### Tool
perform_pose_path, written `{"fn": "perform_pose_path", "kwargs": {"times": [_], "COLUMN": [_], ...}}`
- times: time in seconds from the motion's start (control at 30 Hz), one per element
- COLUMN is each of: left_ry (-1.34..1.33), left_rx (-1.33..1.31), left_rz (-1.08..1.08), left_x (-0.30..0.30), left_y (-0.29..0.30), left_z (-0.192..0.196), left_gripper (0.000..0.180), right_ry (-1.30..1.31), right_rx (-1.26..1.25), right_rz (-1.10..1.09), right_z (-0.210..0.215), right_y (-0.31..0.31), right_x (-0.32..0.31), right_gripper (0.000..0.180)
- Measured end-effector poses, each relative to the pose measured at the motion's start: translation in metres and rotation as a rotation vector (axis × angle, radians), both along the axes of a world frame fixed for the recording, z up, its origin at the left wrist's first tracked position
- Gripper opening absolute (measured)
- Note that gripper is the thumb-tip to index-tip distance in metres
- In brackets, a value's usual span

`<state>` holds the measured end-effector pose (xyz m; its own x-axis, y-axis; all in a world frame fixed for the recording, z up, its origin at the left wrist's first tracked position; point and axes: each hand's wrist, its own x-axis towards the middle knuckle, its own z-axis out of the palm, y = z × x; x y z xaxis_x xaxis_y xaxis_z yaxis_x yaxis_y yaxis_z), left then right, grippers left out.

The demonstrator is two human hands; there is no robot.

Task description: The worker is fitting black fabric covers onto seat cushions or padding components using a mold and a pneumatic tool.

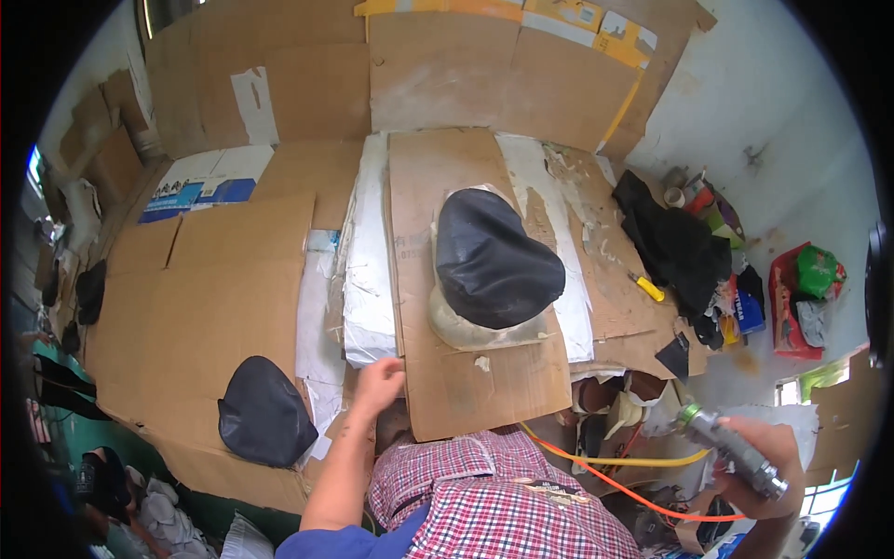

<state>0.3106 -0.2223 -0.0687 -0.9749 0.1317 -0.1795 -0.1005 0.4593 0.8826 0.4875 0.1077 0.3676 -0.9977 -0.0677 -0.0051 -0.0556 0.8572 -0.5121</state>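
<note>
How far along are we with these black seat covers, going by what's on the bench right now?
Done, it seems: one black seat cover lies apart on the cardboard at the left. In hand: the second seat cover sits on a pale base on the cardboard sheet, whose edge the left hand touches, while the right hand grips a metal hose-fed tool away from it. Left: the pale base still shows beneath that cover.

I see my shirt filling the lower middle of the view: a red, white and dark plaid, its checks small and tight, with a seam running across the chest. At my left shoulder a plain blue sleeve ends short, above the elbow. Both forearms are bare. My left hand and right hand wear no gloves, rings or watch.
</note>
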Motion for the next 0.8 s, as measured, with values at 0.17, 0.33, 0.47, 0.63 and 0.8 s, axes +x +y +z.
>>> {"fn": "perform_pose_path", "kwargs": {"times": [0.17, 0.33, 0.47, 0.63, 0.8], "left_ry": [-0.071, -0.227, -0.342, -0.229, -0.374], "left_rx": [0.246, 0.656, 0.719, 0.714, 0.636], "left_rz": [0.497, 0.626, 0.632, 0.748, 0.743], "left_x": [-0.010, -0.022, -0.037, -0.050, -0.039], "left_y": [-0.010, 0.079, 0.151, 0.186, 0.182], "left_z": [-0.012, 0.050, 0.096, 0.080, 0.082], "left_gripper": [0.017, 0.012, 0.014, 0.019, 0.021], "right_ry": [0.015, 0.140, -0.014, 0.064, 0.049], "right_rx": [-0.217, -0.282, -0.452, -0.470, -0.652], "right_rz": [0.072, -0.151, -0.057, 0.246, -0.036], "right_z": [0.000, -0.012, -0.003, -0.016, -0.034], "right_y": [0.066, 0.123, 0.171, 0.187, 0.221], "right_x": [0.005, -0.010, -0.025, -0.056, -0.063], "right_gripper": [0.050, 0.041, 0.044, 0.045, 0.046]}}
